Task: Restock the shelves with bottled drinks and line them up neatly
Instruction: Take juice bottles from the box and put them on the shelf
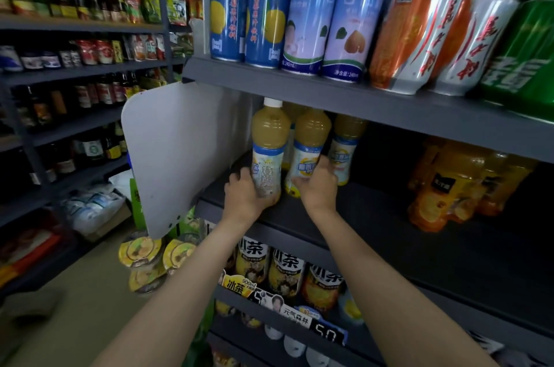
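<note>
Two bare forearms reach up to the dark metal middle shelf, left hand gripping a white-capped yellow juice bottle at the left end, right hand clasping its neighbour bottle, so a few stand placed while the wide bare stretch suggests plenty left.

dim, bluish indoor light; the back of the middle shelf sinks into shadow. glare streaks the cans above. wide-angle bending at edges, soft blur in the corners.
</note>
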`<state>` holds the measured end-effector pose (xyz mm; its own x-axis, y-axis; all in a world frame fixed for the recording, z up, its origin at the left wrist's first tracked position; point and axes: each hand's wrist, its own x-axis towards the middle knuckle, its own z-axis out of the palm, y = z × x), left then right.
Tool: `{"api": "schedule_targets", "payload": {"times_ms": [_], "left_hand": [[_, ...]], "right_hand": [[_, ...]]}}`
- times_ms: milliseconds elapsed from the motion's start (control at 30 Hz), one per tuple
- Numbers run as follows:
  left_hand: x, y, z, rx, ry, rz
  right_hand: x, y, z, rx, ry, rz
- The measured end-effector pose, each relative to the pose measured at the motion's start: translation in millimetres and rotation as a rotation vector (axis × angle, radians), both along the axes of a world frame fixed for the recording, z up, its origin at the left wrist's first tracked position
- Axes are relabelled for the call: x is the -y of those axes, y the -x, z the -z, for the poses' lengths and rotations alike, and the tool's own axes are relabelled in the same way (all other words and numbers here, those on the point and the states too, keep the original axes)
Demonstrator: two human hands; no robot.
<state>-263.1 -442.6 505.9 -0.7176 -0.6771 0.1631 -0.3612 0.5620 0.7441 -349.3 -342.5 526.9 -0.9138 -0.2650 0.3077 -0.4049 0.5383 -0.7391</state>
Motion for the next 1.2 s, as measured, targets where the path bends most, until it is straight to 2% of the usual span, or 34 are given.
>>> {"api": "schedule_targets", "payload": {"times_ms": [233,400,600,667,767,833,867,933,1033,1133,1200], "left_hand": [[-0.9,-2.4,-2.8,-0.05,0.041,-0.014],[9.2,12.9,-13.1,0.062,0.11,-0.024],[4.6,21.5,-18.0,0.077,-0.034,-0.043],[-7.8,7.5,-11.8,-0.015,0.015,-0.066],[-54.9,-29.0,3.9,-0.391,0.156,0.039],[-103.6,-58.9,20.7,-0.491,0.04,0.236],[-129.0,-72.2,34.9,-0.439,-0.043,0.359],[-178.9,-95.0,73.2,-0.195,-0.161,0.604],[-241.8,-122.3,140.2,0.23,-0.205,0.889],[-283.4,-139.7,205.4,0.598,-0.142,0.965],[-307.0,-149.4,240.4,0.769,-0.14,0.963]], "right_hand": [[1.2,4.5,1.1,0.199,0.053,-0.03],[-36.7,-20.6,-3.3,0.262,0.026,-0.112],[-101.5,-45.4,-14.1,0.262,-0.016,-0.014],[-121.3,-58.7,-13.5,0.29,-0.013,0.031],[-158.7,-86.2,-5.2,0.276,-0.019,0.054],[-191.1,-108.8,5.5,0.205,-0.061,0.052],[-209.7,-119.8,12.2,0.186,-0.096,0.054],[-253.0,-136.7,33.8,0.202,-0.195,0.057],[-323.2,-153.9,83.5,0.406,-0.353,0.048],[-397.4,-176.5,142.9,0.644,-0.433,0.102],[-451.7,-193.0,192.8,0.739,-0.475,0.142]]}}
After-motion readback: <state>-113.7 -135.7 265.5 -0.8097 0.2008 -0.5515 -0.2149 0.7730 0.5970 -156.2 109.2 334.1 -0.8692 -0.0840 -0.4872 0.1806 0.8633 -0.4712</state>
